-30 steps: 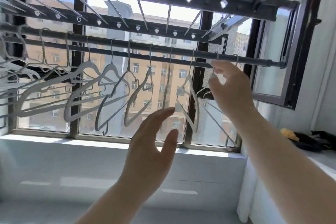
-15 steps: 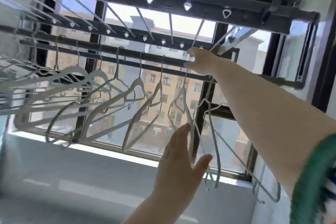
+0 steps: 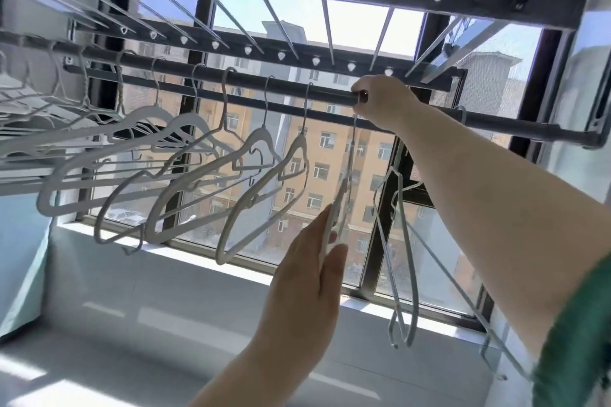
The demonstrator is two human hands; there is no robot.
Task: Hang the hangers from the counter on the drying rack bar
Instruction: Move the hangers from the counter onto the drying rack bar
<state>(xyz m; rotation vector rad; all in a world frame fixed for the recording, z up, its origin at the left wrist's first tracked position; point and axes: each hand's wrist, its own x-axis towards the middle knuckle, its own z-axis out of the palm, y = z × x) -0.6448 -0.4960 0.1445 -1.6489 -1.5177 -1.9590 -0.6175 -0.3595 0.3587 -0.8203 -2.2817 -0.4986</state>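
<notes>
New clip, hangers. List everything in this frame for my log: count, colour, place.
drying rack bar: one, dark, across the window.
white hangers: at least five, hooked along the bar; the left cluster is too crowded to count.
edge-on hanger: one, white, below the right hand.
wire hangers: at least two, pale, on the bar's right part.
overhead rack frame: one, dark with white rings, top.
white ledge: one, below the window.
right hand: fingers curled on the edge-on hanger's hook at the bar.
left hand: straight fingers touching that hanger's lower end.
sleeve: green, bottom right.
</notes>
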